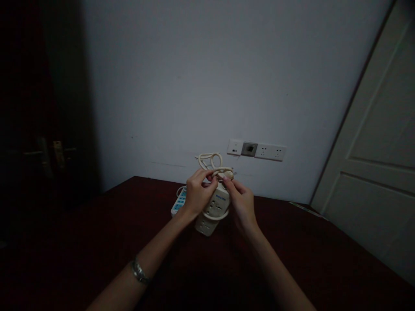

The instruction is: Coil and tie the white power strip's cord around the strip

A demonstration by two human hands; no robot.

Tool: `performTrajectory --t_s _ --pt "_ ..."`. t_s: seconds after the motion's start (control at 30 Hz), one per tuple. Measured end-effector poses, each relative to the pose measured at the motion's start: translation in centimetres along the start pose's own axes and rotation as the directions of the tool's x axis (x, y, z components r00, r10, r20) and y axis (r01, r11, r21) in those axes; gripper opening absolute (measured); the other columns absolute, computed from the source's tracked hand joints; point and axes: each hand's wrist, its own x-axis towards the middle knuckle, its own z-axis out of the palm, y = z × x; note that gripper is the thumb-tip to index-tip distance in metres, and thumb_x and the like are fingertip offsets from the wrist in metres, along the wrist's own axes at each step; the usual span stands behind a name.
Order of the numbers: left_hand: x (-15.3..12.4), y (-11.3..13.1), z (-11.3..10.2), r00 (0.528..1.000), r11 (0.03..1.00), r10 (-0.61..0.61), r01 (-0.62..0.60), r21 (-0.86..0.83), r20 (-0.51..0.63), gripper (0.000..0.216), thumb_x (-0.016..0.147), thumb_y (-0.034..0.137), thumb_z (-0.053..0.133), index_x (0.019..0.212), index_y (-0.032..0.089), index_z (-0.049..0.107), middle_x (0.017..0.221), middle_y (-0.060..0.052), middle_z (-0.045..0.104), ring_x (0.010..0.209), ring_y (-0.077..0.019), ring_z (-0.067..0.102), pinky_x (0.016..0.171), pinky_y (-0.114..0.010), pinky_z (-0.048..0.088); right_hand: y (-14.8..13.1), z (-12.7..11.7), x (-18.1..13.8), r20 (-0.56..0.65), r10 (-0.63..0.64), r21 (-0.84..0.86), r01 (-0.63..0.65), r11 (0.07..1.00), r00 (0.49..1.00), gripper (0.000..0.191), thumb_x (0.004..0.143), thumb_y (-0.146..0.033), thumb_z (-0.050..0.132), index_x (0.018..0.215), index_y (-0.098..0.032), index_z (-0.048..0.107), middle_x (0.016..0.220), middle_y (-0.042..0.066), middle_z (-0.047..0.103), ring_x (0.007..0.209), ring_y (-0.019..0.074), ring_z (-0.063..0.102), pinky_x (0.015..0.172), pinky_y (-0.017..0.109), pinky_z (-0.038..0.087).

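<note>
A white power strip tilts up from the table, its cord looped above its upper end and one turn wrapped around its body. My left hand pinches the cord at the upper end of the strip, thumb and index finger together. On the opposite side, my right hand has its fingers closed at the cord close to the plug; the fingertips partly hide exactly what they grip. Behind my left hand lies a second power strip, white with blue sockets, partly covered by the hand.
The dark red table meets a pale wall. Wall sockets and a grey outlet sit just above the table. A white panelled door stands at right, and a door handle shows in the dark left. The light is dim.
</note>
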Motion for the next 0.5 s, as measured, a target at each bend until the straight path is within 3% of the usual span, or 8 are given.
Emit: performTrajectory --t_s 0.13,0.27,0.4,0.5 --pt "0.1 0.4 -0.3 0.987 0.995 -0.067 0.077 -0.066 0.147 0.013 0.074 0.019 0.059 0.086 0.013 0.063 0.078 -0.003 0.059 0.071 -0.0118 0.057 0.057 -0.02 0.05 -0.1 -0.4 0.2 -0.055 -0.006 -0.03 0.004 1.0 0.998 0.038 0.065 -0.046 0.07 0.079 -0.011 0.068 0.07 0.005 0.066 0.059 0.0151 0.056 0.054 0.026 0.043" --pt "0.8 0.7 -1.6 0.975 0.995 -0.096 0.095 0.015 0.2 0.017 0.072 0.022 0.063 0.086 0.012 0.064 0.075 -0.004 0.061 0.068 -0.0127 0.057 0.058 -0.023 0.05 -1.0 -0.9 0.6 -0.021 -0.105 -0.243 0.097 0.965 0.994 0.037 0.065 -0.045 0.07 0.079 -0.011 0.069 0.073 0.006 0.067 0.065 0.0178 0.058 0.059 0.028 0.043" --pt "1.5 1.0 -2.6 0.957 0.969 -0.043 -0.03 0.245 0.287 0.016 0.068 0.02 0.064 0.082 0.012 0.064 0.073 -0.005 0.061 0.068 -0.0154 0.055 0.063 -0.027 0.045 -1.5 -1.2 0.6 0.086 -0.294 -0.466 0.299 0.833 0.952 0.027 0.068 -0.04 0.068 0.07 -0.014 0.067 0.069 0.003 0.062 0.068 0.0166 0.055 0.063 0.027 0.041" --pt "1.7 1.4 -2.9 0.911 0.947 -0.148 0.019 0.32 0.385 0.007 0.068 0.019 0.061 0.07 0.013 0.064 0.063 -0.002 0.059 0.059 -0.0139 0.052 0.056 -0.025 0.039 -1.4 -1.3 0.4 0.186 -0.39 -0.535 0.426 0.73 0.902 0.021 0.068 -0.036 0.07 0.065 -0.015 0.065 0.068 0.001 0.055 0.067 0.0145 0.052 0.061 0.026 0.039"
